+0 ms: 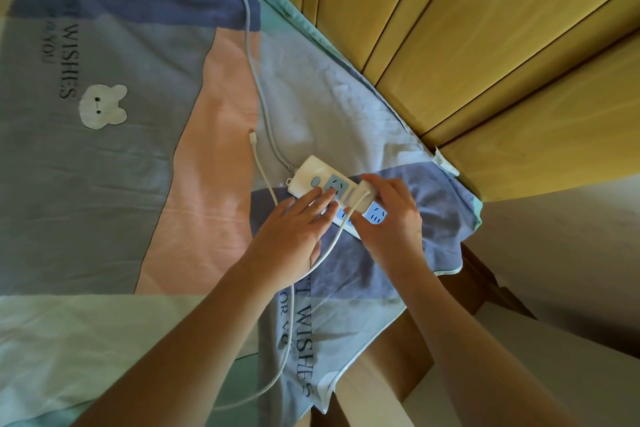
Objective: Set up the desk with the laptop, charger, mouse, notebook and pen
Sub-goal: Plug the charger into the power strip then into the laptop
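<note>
The charger step is in hand. On the bed, the right hand (388, 215) grips the white charger (363, 196) seated on the power strip (318, 175), while the left hand (294, 229) presses flat with straight fingers on the strip beside it. Next, judging by this, the plug needs a firm straight push or pull while the strip is braced.

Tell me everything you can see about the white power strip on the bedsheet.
The white plastic power strip lies flat and slanted on the patterned bedsheet. It has a round grey button and pale blue socket faces. Its thick grey cord runs off toward the top. The left hand presses straight fingers on it; the right hand grips a white charger plug at its middle socket.
</note>
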